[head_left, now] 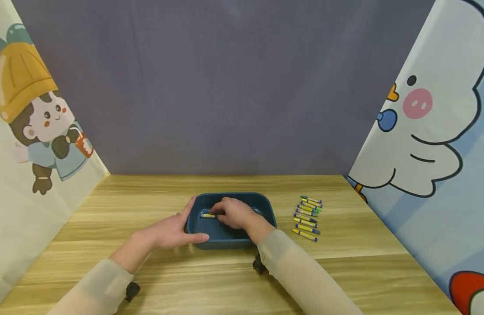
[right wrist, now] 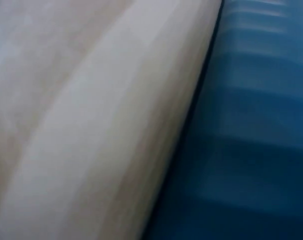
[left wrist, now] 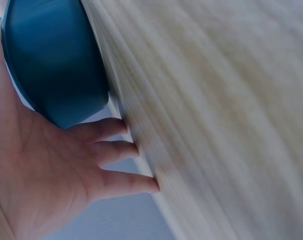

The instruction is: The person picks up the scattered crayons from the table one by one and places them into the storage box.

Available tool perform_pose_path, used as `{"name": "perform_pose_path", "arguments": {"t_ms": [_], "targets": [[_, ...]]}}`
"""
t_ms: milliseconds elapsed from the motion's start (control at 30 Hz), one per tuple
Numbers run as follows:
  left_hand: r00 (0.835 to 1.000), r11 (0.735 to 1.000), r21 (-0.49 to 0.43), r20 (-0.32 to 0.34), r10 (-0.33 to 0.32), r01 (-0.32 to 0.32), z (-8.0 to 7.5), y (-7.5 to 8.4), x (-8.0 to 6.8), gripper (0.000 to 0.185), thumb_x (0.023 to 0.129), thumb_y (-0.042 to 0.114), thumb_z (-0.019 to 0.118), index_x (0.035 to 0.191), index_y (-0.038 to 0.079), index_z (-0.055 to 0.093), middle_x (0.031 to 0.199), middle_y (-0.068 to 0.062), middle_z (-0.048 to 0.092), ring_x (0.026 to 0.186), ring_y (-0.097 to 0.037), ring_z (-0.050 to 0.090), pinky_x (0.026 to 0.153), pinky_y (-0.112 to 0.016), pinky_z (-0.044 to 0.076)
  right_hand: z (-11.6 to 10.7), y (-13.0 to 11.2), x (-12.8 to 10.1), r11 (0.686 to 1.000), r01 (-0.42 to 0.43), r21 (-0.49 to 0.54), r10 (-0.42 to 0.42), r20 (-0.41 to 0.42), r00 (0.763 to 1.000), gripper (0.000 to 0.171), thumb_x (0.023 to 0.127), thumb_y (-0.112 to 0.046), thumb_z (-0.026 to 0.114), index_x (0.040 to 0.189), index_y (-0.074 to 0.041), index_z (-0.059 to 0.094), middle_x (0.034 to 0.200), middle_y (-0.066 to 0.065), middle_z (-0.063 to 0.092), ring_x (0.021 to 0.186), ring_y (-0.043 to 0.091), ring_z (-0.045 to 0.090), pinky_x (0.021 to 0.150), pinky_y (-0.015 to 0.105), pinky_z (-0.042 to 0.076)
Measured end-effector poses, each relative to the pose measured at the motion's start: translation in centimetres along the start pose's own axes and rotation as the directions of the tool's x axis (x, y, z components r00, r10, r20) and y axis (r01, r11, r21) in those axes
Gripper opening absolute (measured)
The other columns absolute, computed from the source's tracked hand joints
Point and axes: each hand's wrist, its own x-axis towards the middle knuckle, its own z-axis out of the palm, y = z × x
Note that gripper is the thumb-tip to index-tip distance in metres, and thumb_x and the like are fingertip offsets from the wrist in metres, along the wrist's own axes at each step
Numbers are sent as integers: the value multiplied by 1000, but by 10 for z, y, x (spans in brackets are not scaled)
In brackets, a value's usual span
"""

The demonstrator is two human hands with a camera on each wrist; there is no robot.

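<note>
At the left of the wooden worktop [head_left: 108, 205], the left hand [head_left: 168, 232] is laid flat against the near left corner of the dark blue tray [head_left: 265, 205], fingers straight and thumb along the front wall, steadying rather than gripping it. Inside the tray, a yellow-and-blue crayon [head_left: 207, 215] is pinched by the curled fingers of the right hand [head_left: 234, 213]; its long axis lies left to right, the free end pointing away from that hand toward the left one. Further right, a row of crayons [head_left: 308, 216] lies on the worktop, well apart from the tray. The left wrist view shows the open palm [left wrist: 36, 170] against the tray's outer wall [left wrist: 51, 60], hidden overhead; the right wrist view shows only blurred worktop and tray.
</note>
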Motion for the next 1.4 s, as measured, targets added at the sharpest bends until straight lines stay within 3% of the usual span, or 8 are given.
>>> {"name": "perform_pose_path", "arguments": {"t_ms": [300,1200,1400], "targets": [[1000,1000,-17,-7,13,-13,-1,0,0,130,96,78,67,176,23,-18,170,-40,34,155,-56,44,115,-66,47,2,1,2,997,24,-79,-31,-92,995,26,108,-18,72,130,-28,82,116,-2,73,104,16,71,98,39,60],[1000,999,-39,2,20,-19,0,-2,1,128,97,74,69,176,24,-18,172,-39,32,154,-56,45,116,-67,45,4,2,2,998,23,-51,-28,-108,994,24,106,-18,75,127,-27,83,115,-2,73,100,15,70,94,37,59],[1000,999,-35,0,25,-25,0,-2,2,128,97,75,68,176,23,-18,171,-39,32,156,-58,40,118,-69,43,-3,0,3,1000,9,-15,-10,-107,994,29,107,-25,75,136,-29,79,129,-2,73,114,18,72,102,41,59]]}}
